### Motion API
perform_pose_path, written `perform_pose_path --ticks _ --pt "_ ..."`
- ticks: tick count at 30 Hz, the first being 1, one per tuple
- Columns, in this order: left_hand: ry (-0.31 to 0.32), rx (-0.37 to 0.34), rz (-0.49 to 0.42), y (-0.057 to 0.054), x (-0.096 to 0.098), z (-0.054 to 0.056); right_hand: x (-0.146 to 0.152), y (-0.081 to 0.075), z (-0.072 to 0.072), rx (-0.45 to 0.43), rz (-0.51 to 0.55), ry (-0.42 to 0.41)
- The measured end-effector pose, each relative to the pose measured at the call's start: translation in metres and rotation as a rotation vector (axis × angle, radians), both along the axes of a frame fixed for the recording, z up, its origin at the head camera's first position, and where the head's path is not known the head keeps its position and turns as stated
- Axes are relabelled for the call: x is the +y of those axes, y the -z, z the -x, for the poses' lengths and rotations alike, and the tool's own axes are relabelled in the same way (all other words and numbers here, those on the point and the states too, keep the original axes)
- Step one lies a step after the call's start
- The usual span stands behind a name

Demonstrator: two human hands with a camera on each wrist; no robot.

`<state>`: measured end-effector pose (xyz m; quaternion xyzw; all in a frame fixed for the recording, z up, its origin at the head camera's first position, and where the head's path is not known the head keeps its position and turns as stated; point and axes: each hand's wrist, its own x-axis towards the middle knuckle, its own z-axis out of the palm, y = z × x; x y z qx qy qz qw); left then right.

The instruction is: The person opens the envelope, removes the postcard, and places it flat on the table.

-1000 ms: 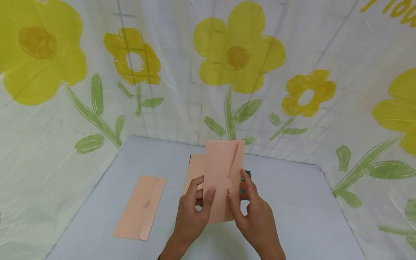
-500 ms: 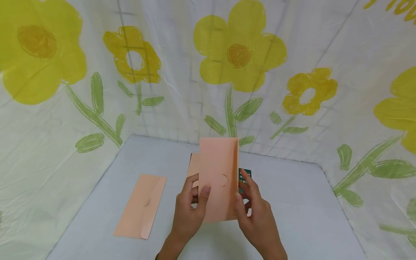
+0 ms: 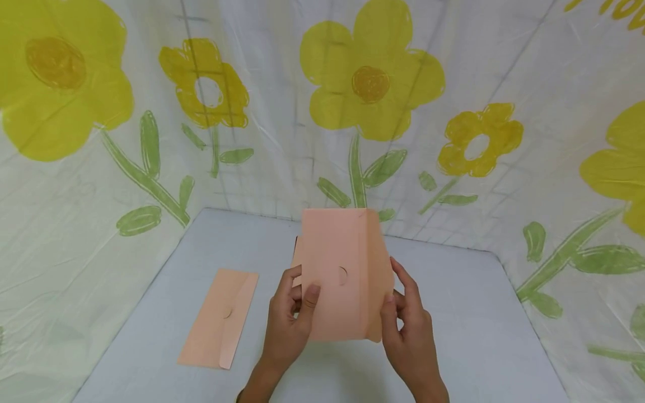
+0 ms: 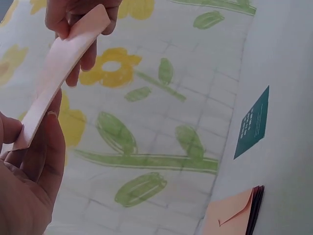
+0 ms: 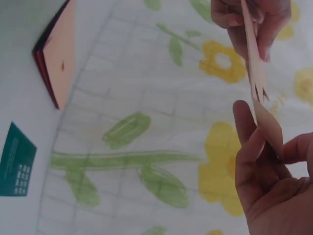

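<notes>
A pink envelope (image 3: 330, 240) is held upright above the table, its flap (image 3: 377, 263) folded out to the right. My left hand (image 3: 289, 322) grips the envelope's left edge, thumb on the front and fingers behind. On the other side my right hand (image 3: 413, 327) pinches the flap's edge between thumb and fingers. The envelope's front carries a small curved slit. Seen from the right wrist, the flap (image 5: 268, 125) angles away from the envelope's body. A second pink envelope (image 3: 216, 322), its flap folded over, lies on the table to the left.
Behind the held envelope, a stack of envelopes (image 4: 230, 215) lies on the white table (image 3: 478, 324), mostly hidden in the head view. A green printed card (image 4: 253, 125) lies near that stack. A flower-printed curtain (image 3: 272, 112) hangs around the table's back and sides.
The flap has come out of the slit and swung out to the right, with the right hand moving right along with it. The left hand and envelope have shifted slightly left.
</notes>
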<state>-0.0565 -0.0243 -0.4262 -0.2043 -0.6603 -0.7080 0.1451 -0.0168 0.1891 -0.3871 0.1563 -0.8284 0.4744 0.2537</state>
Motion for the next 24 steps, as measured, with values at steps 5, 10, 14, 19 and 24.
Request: perform_pose_path --ticks 5,10,14,19,24 --pt "0.114 -0.09 -0.085 -0.002 -0.007 0.001 0.007 -0.004 -0.001 -0.184 0.263 -0.154" --pt "0.194 -0.134 -0.125 -0.003 -0.011 0.001 0.013 -0.009 -0.001 -0.361 0.438 -0.264" --pt "0.195 -0.116 -0.121 -0.004 -0.011 0.001 0.01 -0.008 -0.001 -0.328 0.465 -0.245" --pt "0.158 -0.094 -0.099 -0.007 -0.01 -0.001 0.003 -0.001 0.002 -0.113 0.504 -0.222" --pt "0.154 -0.097 -0.097 -0.009 -0.009 -0.003 0.001 0.0 0.003 -0.048 0.465 -0.162"
